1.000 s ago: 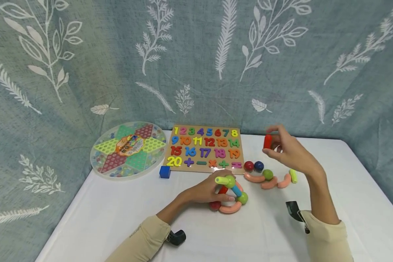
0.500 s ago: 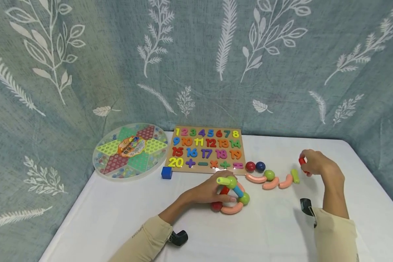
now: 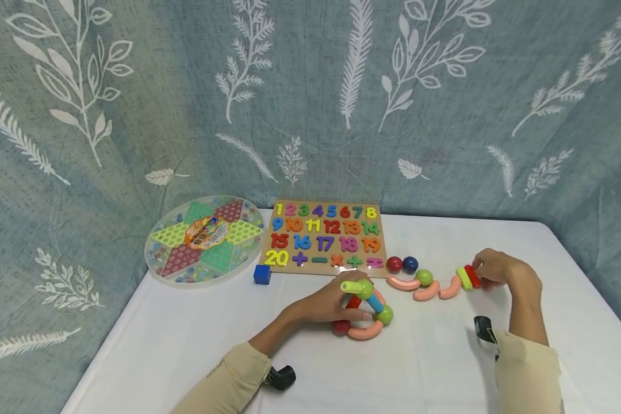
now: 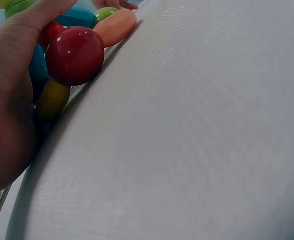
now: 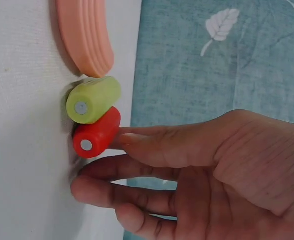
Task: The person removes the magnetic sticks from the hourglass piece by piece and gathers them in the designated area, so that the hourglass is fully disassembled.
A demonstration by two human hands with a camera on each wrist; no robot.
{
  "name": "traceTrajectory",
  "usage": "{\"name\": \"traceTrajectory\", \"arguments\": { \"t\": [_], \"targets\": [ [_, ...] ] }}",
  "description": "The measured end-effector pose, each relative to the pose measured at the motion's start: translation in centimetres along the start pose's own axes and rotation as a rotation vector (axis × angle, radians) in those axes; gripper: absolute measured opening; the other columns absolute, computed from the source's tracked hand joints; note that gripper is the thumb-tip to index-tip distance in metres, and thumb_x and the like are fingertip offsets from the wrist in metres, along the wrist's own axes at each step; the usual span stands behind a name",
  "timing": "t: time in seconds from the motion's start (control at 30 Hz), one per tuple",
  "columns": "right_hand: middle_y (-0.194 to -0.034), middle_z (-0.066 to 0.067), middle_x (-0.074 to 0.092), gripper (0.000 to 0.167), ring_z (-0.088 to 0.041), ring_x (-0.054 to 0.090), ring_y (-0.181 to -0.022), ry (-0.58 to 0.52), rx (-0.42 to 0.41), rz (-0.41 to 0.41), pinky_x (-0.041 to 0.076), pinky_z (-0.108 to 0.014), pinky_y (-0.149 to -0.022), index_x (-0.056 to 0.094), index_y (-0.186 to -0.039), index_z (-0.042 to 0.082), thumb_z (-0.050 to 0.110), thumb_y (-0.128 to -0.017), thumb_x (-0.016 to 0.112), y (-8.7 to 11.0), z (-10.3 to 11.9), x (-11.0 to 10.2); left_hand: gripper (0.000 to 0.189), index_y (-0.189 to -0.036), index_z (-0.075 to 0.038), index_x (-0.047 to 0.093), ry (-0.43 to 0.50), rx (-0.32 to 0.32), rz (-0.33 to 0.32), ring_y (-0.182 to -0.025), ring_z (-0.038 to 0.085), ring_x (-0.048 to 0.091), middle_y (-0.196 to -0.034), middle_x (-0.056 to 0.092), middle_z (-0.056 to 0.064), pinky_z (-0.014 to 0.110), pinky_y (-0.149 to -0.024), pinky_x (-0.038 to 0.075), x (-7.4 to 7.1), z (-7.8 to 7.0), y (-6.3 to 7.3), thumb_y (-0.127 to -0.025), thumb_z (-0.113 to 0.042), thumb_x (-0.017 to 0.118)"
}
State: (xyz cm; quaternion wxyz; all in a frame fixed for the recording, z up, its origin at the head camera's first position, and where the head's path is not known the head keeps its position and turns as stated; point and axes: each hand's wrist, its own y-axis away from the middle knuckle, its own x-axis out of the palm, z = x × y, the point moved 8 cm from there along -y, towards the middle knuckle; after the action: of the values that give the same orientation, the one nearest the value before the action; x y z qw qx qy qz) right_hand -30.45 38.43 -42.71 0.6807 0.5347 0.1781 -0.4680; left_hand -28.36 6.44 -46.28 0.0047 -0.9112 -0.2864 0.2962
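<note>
My left hand [image 3: 328, 300] grips a structure of magnetic sticks and balls [image 3: 364, 330] on the white table. Its thumb lies across the front, and the far fingers are mostly hidden. Green balls, a blue stick and a curved pink stick show in the structure; its red ball [image 4: 76, 56] is close in the left wrist view. On the right, my right hand [image 3: 504, 271] is beside a short red magnetic stick [image 5: 98, 134], thumb and fingers loosely bent and not closed round it. That stick lies on the table against a yellow-green stick [image 5: 93, 100].
Left of the two short sticks lie curved pink sticks [image 3: 450, 287], a green ball [image 3: 424, 278], a dark blue ball [image 3: 410, 264] and a red ball [image 3: 394, 264]. Behind stand a number board [image 3: 318, 271], a blue cube [image 3: 261, 275] and a round Chinese checkers board [image 3: 207, 241].
My right hand has carried the red stick rightward and down, and set it beside the yellow-green stick. The fingers have loosened from it. My left hand stays with the structure.
</note>
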Motion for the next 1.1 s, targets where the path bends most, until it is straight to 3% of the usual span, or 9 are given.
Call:
{"name": "traceTrajectory", "arguments": {
  "t": [0.2,0.47,0.7,0.8,0.9,1.1],
  "targets": [
    [-0.092,-0.016,0.062,0.035,-0.021,0.059,-0.079,0.011,-0.039,0.01,0.05,-0.031,-0.073,0.055,-0.127,-0.017,-0.001,-0.097,0.048,0.1,0.5,0.0,0.041,-0.128,-0.015,0.056,0.008,-0.02,-0.005,-0.123,0.011,0.049,-0.133,0.055,0.004,0.034,-0.116,0.042,-0.1,0.1,0.1,-0.094,-0.021,0.078],
    [-0.096,-0.018,0.063,0.037,-0.019,0.063,-0.077,-0.048,0.026,0.01,0.055,-0.031,-0.076,0.054,-0.129,-0.018,0.001,-0.098,0.05,0.5,0.1,0.2,0.039,-0.127,-0.014,0.058,0.0,0.002,-0.002,-0.123,0.011,0.051,-0.132,0.057,0.005,0.034,-0.116,0.042,0.1,-0.1,0.2,-0.095,-0.021,0.078],
    [-0.11,-0.024,0.063,0.047,-0.027,0.063,-0.088,0.036,0.047,0.0,0.052,-0.05,-0.087,0.047,-0.14,-0.014,0.012,-0.101,0.053,1.4,1.0,-0.6,0.04,-0.128,-0.014,0.057,-0.002,-0.014,-0.002,-0.124,0.011,0.05,-0.132,0.057,0.004,0.034,-0.116,0.042,0.0,-0.2,0.0,-0.094,-0.02,0.078],
    [-0.115,-0.028,0.065,0.049,-0.033,0.065,-0.095,0.111,-0.037,-0.011,0.053,-0.058,-0.091,0.047,-0.142,-0.013,0.016,-0.103,0.055,1.8,2.5,-0.9,0.04,-0.128,-0.014,0.057,-0.005,-0.006,0.0,-0.125,0.011,0.05,-0.133,0.057,0.004,0.034,-0.117,0.041,0.0,-0.3,0.0,-0.094,-0.02,0.078],
    [-0.117,-0.03,0.067,0.047,-0.035,0.068,-0.098,0.162,-0.17,-0.053,0.055,-0.06,-0.091,0.05,-0.141,-0.012,0.017,-0.104,0.057,2.2,4.8,-1.1,0.038,-0.127,-0.014,0.058,-0.003,-0.001,0.002,-0.126,0.012,0.05,-0.134,0.056,0.005,0.035,-0.118,0.041,0.0,-0.4,0.1,-0.095,-0.02,0.077],
    [-0.107,-0.018,0.07,0.035,-0.021,0.069,-0.088,0.107,-0.476,-0.159,0.059,-0.037,-0.077,0.059,-0.135,-0.004,0.013,-0.105,0.06,4.1,10.4,-1.1,0.036,-0.126,-0.015,0.059,0.004,-0.004,0.005,-0.125,0.011,0.05,-0.134,0.056,0.004,0.033,-0.116,0.041,0.0,-0.3,0.0,-0.095,-0.021,0.077]
  ]
}}
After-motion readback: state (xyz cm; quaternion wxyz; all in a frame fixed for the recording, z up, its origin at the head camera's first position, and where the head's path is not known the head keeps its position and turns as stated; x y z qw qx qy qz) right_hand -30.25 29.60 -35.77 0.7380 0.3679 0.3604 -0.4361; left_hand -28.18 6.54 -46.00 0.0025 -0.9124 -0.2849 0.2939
